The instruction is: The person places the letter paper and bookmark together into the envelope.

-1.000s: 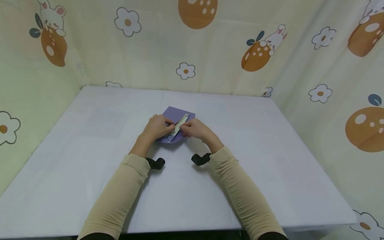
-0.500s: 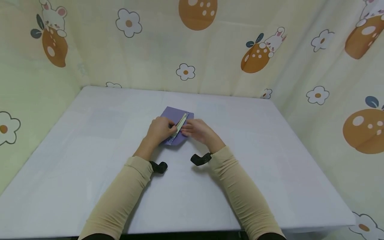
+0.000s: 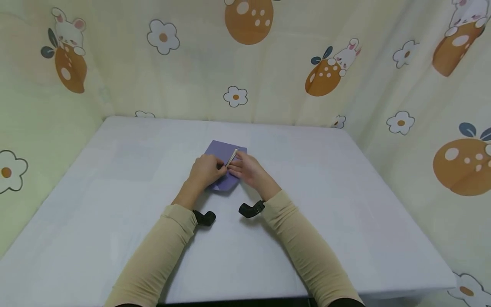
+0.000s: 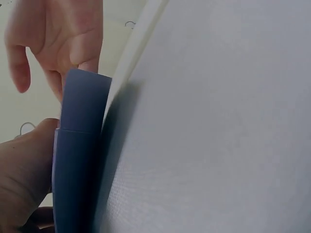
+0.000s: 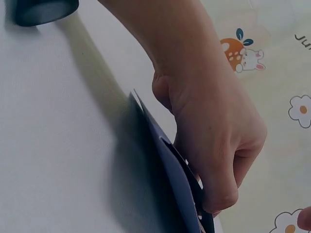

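Note:
A flat purple envelope-like packet [image 3: 222, 150] lies at a slant on the white table, with a narrow pale strip [image 3: 231, 157] showing along its middle. My left hand [image 3: 205, 170] grips the packet's left side, its thumb pointing toward the strip. In the right wrist view, that left hand [image 5: 214, 131] bends over the edge of the packet [image 5: 170, 165], whose layers stand slightly apart. My right hand [image 3: 249, 170] is at the strip's right side, fingers mostly extended and touching the packet. In the left wrist view, the right hand [image 4: 68, 34] hangs behind the packet [image 4: 80, 160], its fingertips partly hidden.
The white table [image 3: 307, 213] extends around both arms. Black wrist mounts [image 3: 205, 218] sit under the sleeves. A patterned curtain [image 3: 192, 76] stands behind the table and along its sides.
My right hand has shifted slightly left, closer to the left thumb, and has turned so its fingers reach along the strip. Less of the pale strip shows, and the silvery-blue part is covered.

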### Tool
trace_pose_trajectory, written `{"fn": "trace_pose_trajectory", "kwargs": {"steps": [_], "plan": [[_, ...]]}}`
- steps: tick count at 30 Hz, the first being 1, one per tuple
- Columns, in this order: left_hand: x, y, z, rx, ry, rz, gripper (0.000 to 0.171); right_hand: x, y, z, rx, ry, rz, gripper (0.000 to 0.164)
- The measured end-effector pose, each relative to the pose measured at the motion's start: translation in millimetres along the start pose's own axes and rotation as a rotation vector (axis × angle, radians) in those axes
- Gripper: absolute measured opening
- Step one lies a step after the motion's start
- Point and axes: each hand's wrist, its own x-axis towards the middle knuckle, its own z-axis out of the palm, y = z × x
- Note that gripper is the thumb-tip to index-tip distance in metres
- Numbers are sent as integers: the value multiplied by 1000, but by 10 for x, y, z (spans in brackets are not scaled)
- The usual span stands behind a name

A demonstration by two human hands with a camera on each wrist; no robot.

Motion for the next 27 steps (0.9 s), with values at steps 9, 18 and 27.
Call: {"fn": "trace_pose_trajectory", "kwargs": {"steps": [9,18,27], "plan": [[-3,15,22,14,7,7,25,50,46,-53,93,46,-4,61],[20,-8,-18,1,40,25,26,34,-80,-72,109,7,-74,60],[38,32,-41,58,-23,49,38,-226,-327,-148,-148,79,-234,51]]}}
